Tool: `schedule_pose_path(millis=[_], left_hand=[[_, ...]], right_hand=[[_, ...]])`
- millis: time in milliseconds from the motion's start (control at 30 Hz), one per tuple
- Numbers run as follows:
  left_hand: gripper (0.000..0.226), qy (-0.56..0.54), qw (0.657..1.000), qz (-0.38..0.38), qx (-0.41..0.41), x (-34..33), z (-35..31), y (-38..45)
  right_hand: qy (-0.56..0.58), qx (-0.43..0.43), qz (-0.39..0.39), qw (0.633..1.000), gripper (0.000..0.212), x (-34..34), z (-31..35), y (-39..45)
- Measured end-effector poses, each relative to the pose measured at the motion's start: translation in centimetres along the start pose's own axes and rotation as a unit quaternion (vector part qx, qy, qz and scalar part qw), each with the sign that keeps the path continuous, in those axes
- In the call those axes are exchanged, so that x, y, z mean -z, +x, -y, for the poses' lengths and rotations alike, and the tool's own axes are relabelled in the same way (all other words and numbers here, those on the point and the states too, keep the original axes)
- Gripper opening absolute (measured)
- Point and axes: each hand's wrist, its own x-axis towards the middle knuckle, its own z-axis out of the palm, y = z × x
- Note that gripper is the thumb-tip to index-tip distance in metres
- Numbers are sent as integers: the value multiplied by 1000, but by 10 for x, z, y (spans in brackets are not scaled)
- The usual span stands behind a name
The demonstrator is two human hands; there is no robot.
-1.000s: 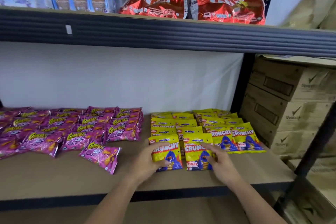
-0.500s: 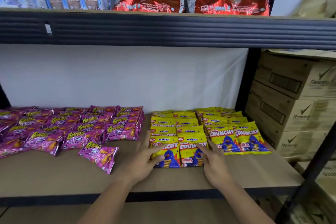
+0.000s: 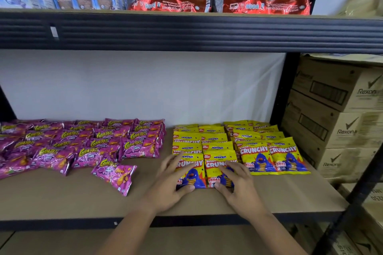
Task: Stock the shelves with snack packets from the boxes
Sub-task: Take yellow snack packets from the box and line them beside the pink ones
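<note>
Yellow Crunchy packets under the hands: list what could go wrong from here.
1. The left hand and right hand rest on the two front yellow Crunchy snack packets, which overlap the rows behind; a hard push could ruck up those rows.
2. One purple Cornitoz packet lies loose and angled in front of its group, close beside the left hand; a sideways sweep might knock it toward the brown shelf board's front edge.

yellow Crunchy packets (image 3: pixel 219 168), flat, overlapping rows
</note>
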Motion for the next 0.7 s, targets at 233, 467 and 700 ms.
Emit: schedule_pose_path(millis=[233,467,700], left_hand=[[60,26,1000,7,16,0,-7,-1],[56,-25,997,-69,-35,4,-6,-29],[22,-135,970,-193,-52,32,13,-128]], right_hand=[[-16,9,-7,1000,62,-3,-2,-1],[25,64,-94,993,46,-4,28,-20],[129,102,-115,980,34,-45,121,-76]])
